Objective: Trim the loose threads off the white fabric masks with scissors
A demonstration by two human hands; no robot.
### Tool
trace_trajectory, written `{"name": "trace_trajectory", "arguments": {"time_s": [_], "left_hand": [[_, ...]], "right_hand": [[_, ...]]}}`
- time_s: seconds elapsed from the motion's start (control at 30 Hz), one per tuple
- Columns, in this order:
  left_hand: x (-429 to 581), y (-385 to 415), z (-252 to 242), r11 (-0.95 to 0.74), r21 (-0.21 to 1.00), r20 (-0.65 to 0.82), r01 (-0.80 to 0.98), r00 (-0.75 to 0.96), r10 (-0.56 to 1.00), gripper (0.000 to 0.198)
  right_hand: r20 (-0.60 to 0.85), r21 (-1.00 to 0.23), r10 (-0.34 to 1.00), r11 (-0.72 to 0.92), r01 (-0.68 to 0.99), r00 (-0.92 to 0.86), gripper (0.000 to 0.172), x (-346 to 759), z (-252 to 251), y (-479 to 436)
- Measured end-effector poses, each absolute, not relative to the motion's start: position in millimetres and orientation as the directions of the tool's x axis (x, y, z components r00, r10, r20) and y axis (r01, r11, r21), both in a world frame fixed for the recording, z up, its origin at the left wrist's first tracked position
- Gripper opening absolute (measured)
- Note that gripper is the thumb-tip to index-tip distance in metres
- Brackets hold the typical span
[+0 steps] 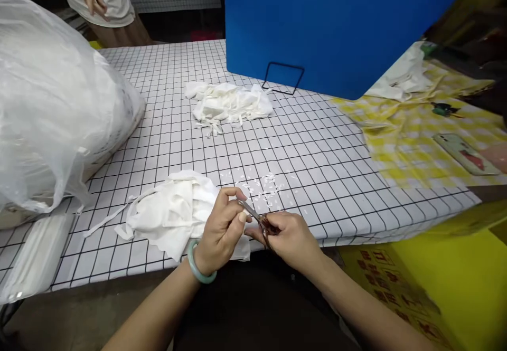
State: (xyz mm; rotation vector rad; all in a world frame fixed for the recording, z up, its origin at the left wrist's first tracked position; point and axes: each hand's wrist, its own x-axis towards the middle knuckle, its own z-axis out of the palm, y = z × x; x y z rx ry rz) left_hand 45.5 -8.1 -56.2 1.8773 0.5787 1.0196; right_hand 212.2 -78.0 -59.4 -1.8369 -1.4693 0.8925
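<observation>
My right hand [293, 240] grips a pair of small scissors [255, 215] with brown handles. The blades point up and left to the fingertips of my left hand [224, 229]. My left hand, with a pale green bangle [194, 264] on its wrist, is closed in a pinch at the blade tips; what it pinches is too small to make out. White cloth pieces with thin straps [170, 208] lie in a heap beside and under my left hand. Tiny white snippets [269, 187] are scattered on the table just beyond the scissors.
A second heap of white strapped cloth [232, 103] lies farther back on the checked tablecloth [312, 155]. A bulging plastic bag [59, 103] and clear packets [37, 256] occupy the left. A big blue panel [317, 29] stands behind. A phone [465, 153] rests on yellow checked cloth. Another person [106, 2] stands far back.
</observation>
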Motion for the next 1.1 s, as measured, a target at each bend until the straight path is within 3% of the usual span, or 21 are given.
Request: {"name": "trace_trajectory", "arguments": {"time_s": [0.13,0.23,0.3,0.4,0.47,0.57,0.63,0.73,0.77,0.83,0.9,1.0,1.03,1.1], "left_hand": [[52,-12,-54,-0.511,0.857,0.370,0.063,0.615,0.697,0.029],[37,-23,-44,-0.669,0.730,0.296,0.140,0.818,0.494,0.026],[17,-25,-39,-0.711,0.681,0.268,0.175,0.844,0.464,0.023],[-22,-14,-39,-0.612,0.677,0.327,0.410,0.577,0.748,0.013],[-44,-4,-44,-0.518,0.644,0.355,0.563,0.381,0.854,0.014],[-56,4,-53,-0.510,0.603,0.342,0.613,0.380,0.860,0.016],[-51,3,-56,-0.549,0.583,0.354,0.600,0.420,0.836,0.029],[-37,5,-54,-0.634,0.572,0.406,0.520,0.492,0.770,0.052],[-33,8,-51,-0.660,0.591,0.420,0.464,0.522,0.743,0.053],[-29,20,-42,-0.652,0.674,0.427,0.348,0.536,0.728,0.037],[-29,32,-30,-0.529,0.811,0.385,0.249,0.453,0.804,0.014],[-28,43,-8,-0.229,0.973,0.218,0.001,0.301,0.928,0.022],[-25,45,-2,-0.130,0.988,0.151,-0.081,0.351,0.924,0.024],[-14,50,12,0.054,0.990,0.036,-0.130,0.601,0.798,0.050]], "right_hand": [[-0.292,-0.808,0.916,-0.391,0.442,0.276,0.051,238,-63,-81],[-0.206,-0.771,0.931,-0.343,0.536,0.300,0.048,252,-63,-81],[-0.137,-0.768,0.941,-0.298,0.567,0.309,0.048,250,-64,-78],[-0.102,-0.781,0.951,-0.259,0.569,0.293,0.045,223,-69,-73],[-0.127,-0.799,0.977,-0.204,0.565,0.173,0.039,198,-73,-68],[-0.170,-0.857,0.985,-0.137,0.496,-0.020,0.023,168,-72,-54],[-0.178,-0.937,0.982,-0.149,0.315,-0.068,0.021,161,-58,-44],[-0.081,-0.989,0.982,-0.101,-0.108,-0.170,0.023,169,-19,-31],[-0.017,-0.970,0.982,-0.061,-0.235,-0.188,0.024,174,-3,-26],[0.098,-0.907,0.984,0.026,-0.420,-0.150,0.026,183,25,-18],[0.124,-0.843,0.991,0.084,-0.531,-0.041,0.026,190,42,-9],[0.032,-0.774,0.994,0.093,-0.627,0.108,0.027,195,44,7],[-0.005,-0.760,0.993,0.070,-0.646,0.114,0.027,196,41,12],[-0.030,-0.773,0.998,0.009,-0.634,0.051,0.025,196,37,27]]}}
